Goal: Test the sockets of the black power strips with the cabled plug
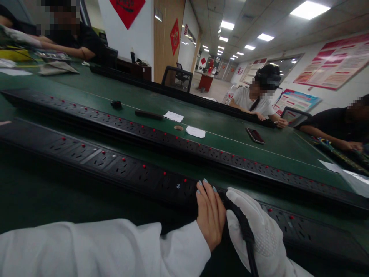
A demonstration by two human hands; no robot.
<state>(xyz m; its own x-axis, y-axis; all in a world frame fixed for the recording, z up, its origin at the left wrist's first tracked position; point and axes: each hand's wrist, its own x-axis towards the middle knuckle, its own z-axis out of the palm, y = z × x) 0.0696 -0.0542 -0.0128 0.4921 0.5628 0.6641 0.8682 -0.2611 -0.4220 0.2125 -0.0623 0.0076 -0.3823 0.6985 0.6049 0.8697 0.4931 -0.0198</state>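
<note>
A long black power strip point(155, 184) with red dots beside its sockets runs across the green table in front of me. My left hand point(211, 216), bare below a white sleeve, lies over the strip's middle with its fingers stretched out, just right of the "06" mark. Close beside it, my right hand point(261, 227) in a white dotted glove is closed around a black plug point(241, 219) whose cord hangs toward me. The plug's front end is hidden at the strip, so whether it sits in a socket cannot be made out.
Behind lies a second long power strip point(161, 134). Beyond it are a small black part point(116, 104), a dark bar point(148, 114), paper slips point(196, 132), a round table hole point(178, 128) and a phone point(255, 135). Other people sit around the table.
</note>
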